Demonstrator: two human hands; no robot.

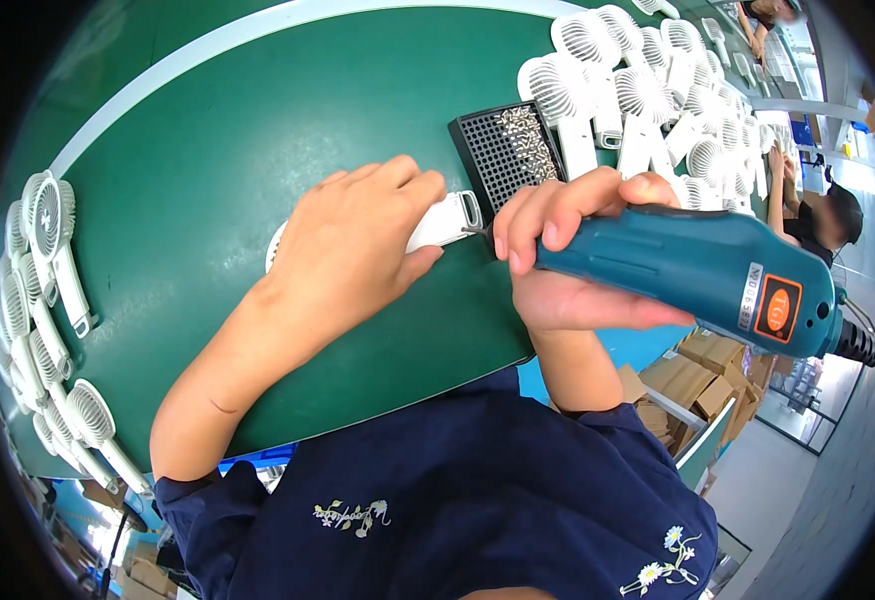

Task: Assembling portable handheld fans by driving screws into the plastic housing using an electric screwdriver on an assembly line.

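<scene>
The left hand's grip (358, 220) pinned a white fan (444, 222) in from the bench's near edge (388, 398); the right hand (558, 215) wrapped a teal electric screwdriver (698, 262) — its bit (476, 231), just beside the handle's loop (472, 208), could skid if the fan twisted.

Green counter (208, 150) crowded at both sides

A white strip (298, 13) runs along its far side. White handheld fans overlap in a left cluster (53, 215) and a larger right-hand heap (558, 90). Just beside the heap sits a black perforated tray (483, 160). Near the middle, a single fan (441, 225), largely hidden, seems to rest there.
</scene>
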